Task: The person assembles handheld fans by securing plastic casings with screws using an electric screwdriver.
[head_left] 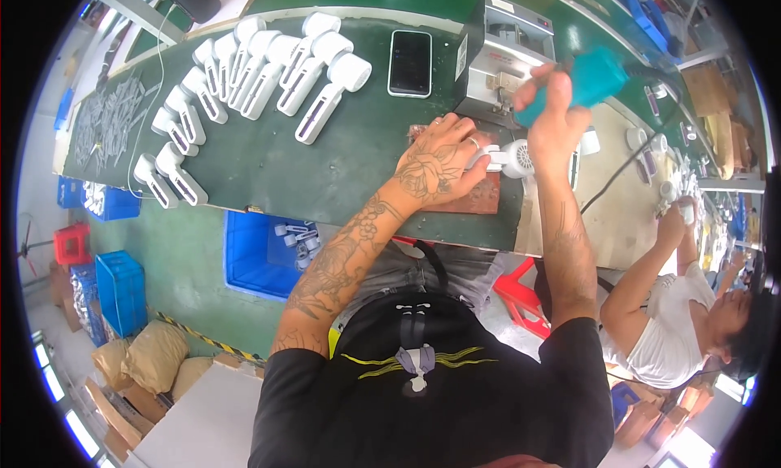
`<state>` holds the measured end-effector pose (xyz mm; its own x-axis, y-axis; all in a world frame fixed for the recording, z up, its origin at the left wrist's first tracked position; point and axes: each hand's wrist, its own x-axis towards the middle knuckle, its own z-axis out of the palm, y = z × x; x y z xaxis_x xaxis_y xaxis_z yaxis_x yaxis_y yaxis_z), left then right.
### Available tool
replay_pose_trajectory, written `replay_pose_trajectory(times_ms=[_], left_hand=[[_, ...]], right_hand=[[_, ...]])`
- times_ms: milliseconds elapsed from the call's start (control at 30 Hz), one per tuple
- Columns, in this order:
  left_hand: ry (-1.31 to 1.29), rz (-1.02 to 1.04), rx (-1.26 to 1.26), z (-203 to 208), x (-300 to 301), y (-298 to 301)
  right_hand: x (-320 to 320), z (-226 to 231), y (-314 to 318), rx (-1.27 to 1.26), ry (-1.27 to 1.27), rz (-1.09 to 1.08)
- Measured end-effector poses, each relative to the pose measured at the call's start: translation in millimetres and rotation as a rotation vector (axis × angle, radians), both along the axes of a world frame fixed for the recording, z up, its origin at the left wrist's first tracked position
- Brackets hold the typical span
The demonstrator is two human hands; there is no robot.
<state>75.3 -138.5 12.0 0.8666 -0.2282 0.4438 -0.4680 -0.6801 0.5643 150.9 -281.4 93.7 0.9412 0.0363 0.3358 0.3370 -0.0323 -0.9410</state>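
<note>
My left hand (439,163) is closed over the handle of a white handheld fan (518,159), pressing it onto a reddish-brown pad (473,204) on the green bench. The round grilled head of this fan sticks out to the right of my fingers. A teal power screwdriver (592,76) with a dark cord is gripped in my right hand (558,126), raised above and to the right of the fan. Its tip points left but is hidden or blurred near my fingers. Several similar white fans (319,116) lie in a curved row on the bench's left half.
A black phone (410,64) lies behind my left hand, left of a grey metal machine (498,54). Thin grey strips (114,118) are heaped at far left. Below the bench's front edge stands a blue bin (252,260) holding white parts. A co-worker (663,321) sits at right.
</note>
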Motion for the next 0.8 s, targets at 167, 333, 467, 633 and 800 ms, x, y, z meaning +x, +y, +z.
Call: replay_pose_trajectory(times_ms=[167,333,467,633,800], left_hand=[[0.017,-0.045,0.016,4.1,2.2,2.4],[0.026,-0.013,0.047,4.0,2.1,2.8],[0.043,-0.021,0.056,5.4,1.3,2.5],[0.024,-0.034,0.103,9.2,-0.1,0.3],[0.05,-0.049,0.082,8.7,2.3,-0.3]], right_hand=[[-24.8,-4.1,-22.4,0.122,-0.01,0.075],[-33.0,-9.7,-24.6,0.179,-0.02,0.13],[-34.9,-12.1,-25.3,0.177,0.0,0.137],[-34.4,-23.4,-25.1,0.206,0.016,0.13],[-35.2,-28.6,-29.6,0.152,0.026,0.147]])
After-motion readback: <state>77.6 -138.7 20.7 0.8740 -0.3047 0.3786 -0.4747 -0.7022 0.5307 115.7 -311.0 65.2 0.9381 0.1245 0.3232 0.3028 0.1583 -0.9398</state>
